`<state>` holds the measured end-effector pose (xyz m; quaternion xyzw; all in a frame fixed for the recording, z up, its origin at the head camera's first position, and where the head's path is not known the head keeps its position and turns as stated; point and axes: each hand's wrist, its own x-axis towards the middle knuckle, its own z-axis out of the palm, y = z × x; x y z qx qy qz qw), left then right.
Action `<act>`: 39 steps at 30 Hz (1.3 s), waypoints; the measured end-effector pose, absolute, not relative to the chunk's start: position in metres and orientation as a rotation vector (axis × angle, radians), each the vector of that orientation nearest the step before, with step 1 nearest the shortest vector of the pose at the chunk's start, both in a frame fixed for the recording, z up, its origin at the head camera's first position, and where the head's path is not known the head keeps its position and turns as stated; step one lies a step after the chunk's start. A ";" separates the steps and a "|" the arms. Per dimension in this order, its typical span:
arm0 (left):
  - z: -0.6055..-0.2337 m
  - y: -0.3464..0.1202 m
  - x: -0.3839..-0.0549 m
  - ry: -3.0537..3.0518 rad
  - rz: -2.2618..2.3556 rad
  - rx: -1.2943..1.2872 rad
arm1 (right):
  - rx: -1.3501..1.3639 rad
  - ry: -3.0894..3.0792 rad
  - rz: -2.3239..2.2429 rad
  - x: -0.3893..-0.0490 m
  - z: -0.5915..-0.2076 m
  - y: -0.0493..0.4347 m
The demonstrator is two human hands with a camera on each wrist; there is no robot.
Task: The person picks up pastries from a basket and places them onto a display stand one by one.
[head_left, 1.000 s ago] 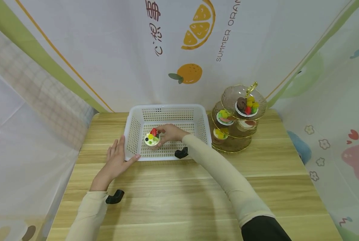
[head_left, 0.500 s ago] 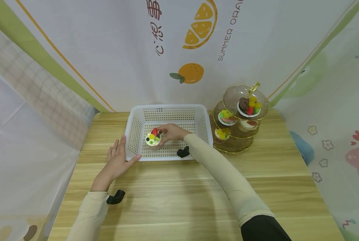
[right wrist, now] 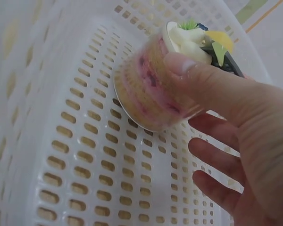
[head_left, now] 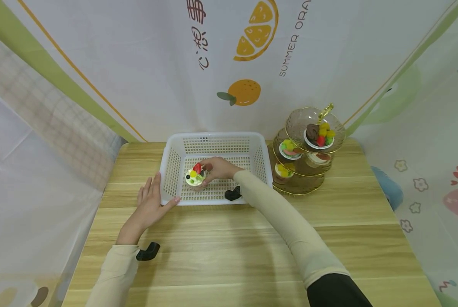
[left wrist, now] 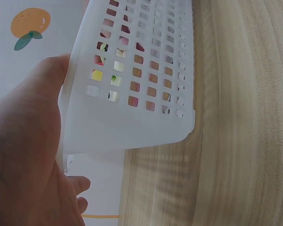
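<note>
A clear dessert cup (head_left: 195, 176) with layered cake, cream, a strawberry and fruit bits is inside the white perforated basket (head_left: 252, 143). My right hand (head_left: 218, 167) grips it from the right. In the right wrist view the thumb (right wrist: 198, 77) lies across the cup (right wrist: 151, 89), which is tilted, with the other fingers below it. Whether its base touches the basket floor (right wrist: 85, 155) I cannot tell. My left hand (head_left: 150, 202) rests with straight fingers against the basket's front left corner. The left wrist view shows that hand (left wrist: 28, 155) pressed on the basket wall (left wrist: 137, 122).
A gold-rimmed glass tiered stand (head_left: 296, 185) holding several fruit-topped desserts stands right of the basket. The wooden table (head_left: 229, 256) runs to cloth backdrops behind and at both sides. Black wrist mounts (head_left: 148, 251) sit on both sleeves.
The right hand has tipped the dessert cup slightly, showing more of its side. The left hand stays on the basket corner.
</note>
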<state>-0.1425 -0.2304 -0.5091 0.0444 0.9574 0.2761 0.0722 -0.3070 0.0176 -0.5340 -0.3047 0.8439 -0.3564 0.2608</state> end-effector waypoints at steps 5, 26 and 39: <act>-0.508 -0.230 -0.143 2.878 0.834 0.137 | -0.826 2.330 -0.982 -0.308 -0.536 0.017; -0.508 -0.230 -0.142 2.886 0.826 0.141 | -0.688 2.501 -1.038 -0.305 -0.516 0.030; -0.510 -0.231 -0.141 2.886 0.844 0.148 | -0.668 2.621 -1.231 -0.281 -0.470 0.055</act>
